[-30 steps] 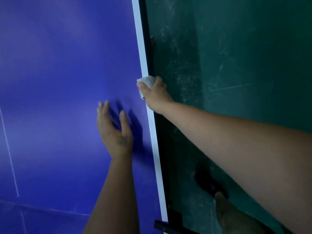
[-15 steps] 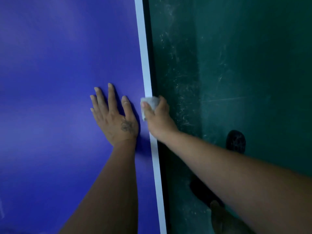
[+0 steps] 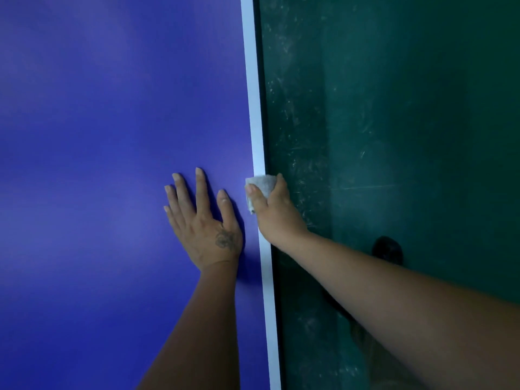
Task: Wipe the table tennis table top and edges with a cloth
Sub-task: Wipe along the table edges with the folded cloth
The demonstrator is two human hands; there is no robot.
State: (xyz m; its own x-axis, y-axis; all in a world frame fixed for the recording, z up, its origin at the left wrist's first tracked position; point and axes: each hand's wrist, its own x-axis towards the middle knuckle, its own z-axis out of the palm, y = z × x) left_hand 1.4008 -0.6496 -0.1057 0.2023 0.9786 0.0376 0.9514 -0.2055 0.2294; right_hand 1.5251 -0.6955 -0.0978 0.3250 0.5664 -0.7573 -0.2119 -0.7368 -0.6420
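The blue table tennis table top [image 3: 112,164] fills the left of the view, with a white line [image 3: 254,108] along its right edge. My right hand [image 3: 274,215] grips a small white cloth [image 3: 261,185] folded over that edge, thumb on top and fingers down the side. My left hand [image 3: 204,220] lies flat on the blue top just left of the edge, fingers spread and straight.
A scuffed dark green floor [image 3: 394,136] lies to the right of the table. A dark shoe [image 3: 387,249] shows on the floor behind my right forearm.
My right hand has slid the cloth along the table edge toward me. My left hand has come down flat on the top beside it.
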